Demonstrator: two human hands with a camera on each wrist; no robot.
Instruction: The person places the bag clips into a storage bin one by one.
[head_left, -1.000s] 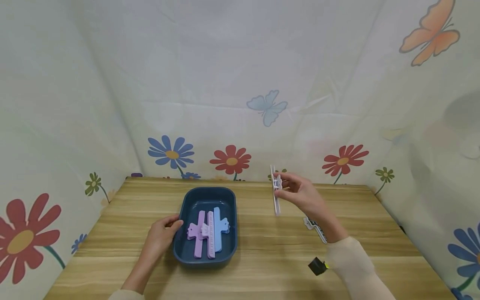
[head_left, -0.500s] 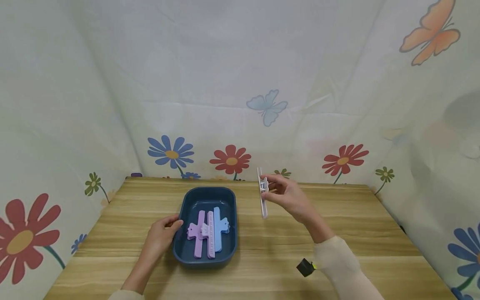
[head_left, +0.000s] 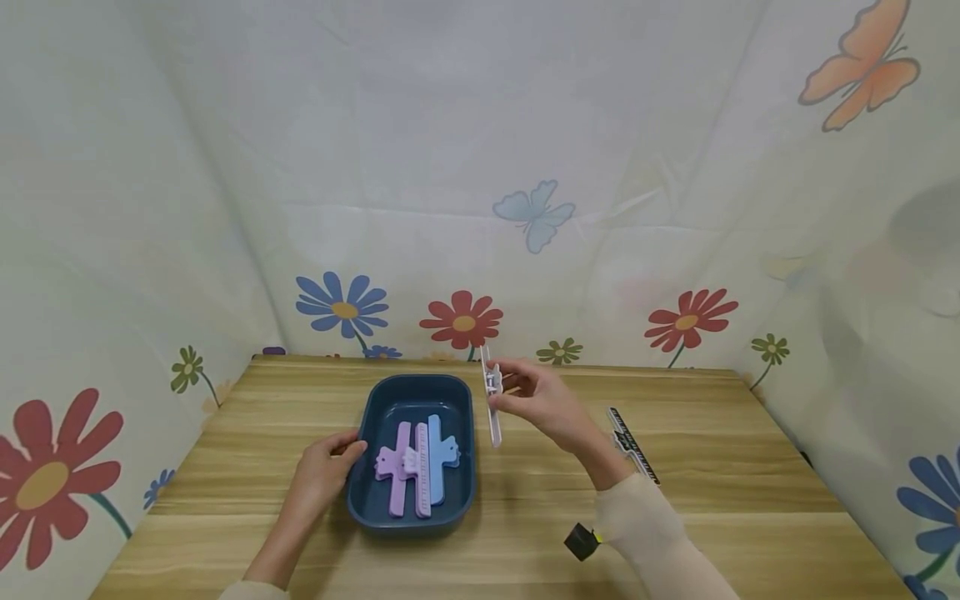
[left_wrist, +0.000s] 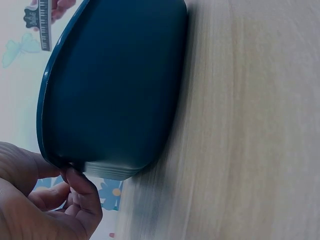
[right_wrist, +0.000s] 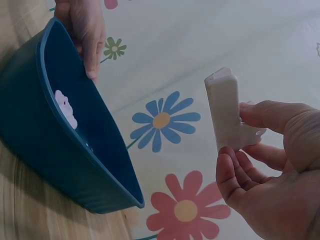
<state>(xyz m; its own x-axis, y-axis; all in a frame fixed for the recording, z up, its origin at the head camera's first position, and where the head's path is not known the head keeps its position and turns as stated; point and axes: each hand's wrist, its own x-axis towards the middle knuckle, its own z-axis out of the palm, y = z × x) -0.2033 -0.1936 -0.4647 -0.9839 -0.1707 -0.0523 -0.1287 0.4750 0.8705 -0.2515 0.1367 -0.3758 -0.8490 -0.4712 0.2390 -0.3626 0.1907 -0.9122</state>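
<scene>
My left hand point(head_left: 318, 475) grips the left rim of a dark blue plastic bin point(head_left: 411, 530), thumb and fingers at its edge in the left wrist view. Inside lie a purple clip point(head_left: 397, 496), a pink clip point(head_left: 422, 492) and a light blue clip point(head_left: 436, 446), all long-barred and overlapping. Just beyond the bin's right rim, my right hand point(head_left: 543, 404) pinches a white long-bar clip point(head_left: 495, 423) by its handles, above the table. Piano-key stripes show on this clip point(left_wrist: 45, 25) in the left wrist view. From the right wrist, its pale bar point(right_wrist: 223, 110) stands nearly upright.
On the wooden table point(head_left: 525, 558), right of my right forearm, lies a black-and-white clip point(head_left: 636, 447). A small black box point(head_left: 582, 542) sits against the right sleeve point(head_left: 645, 525). A flower-printed cloth point(head_left: 420, 208) backs the table.
My right hand has carried the white clip leftward toward the bin, lowering it slightly. The black-and-white clip behind the forearm has come into fuller view. My left hand and the bin stay put.
</scene>
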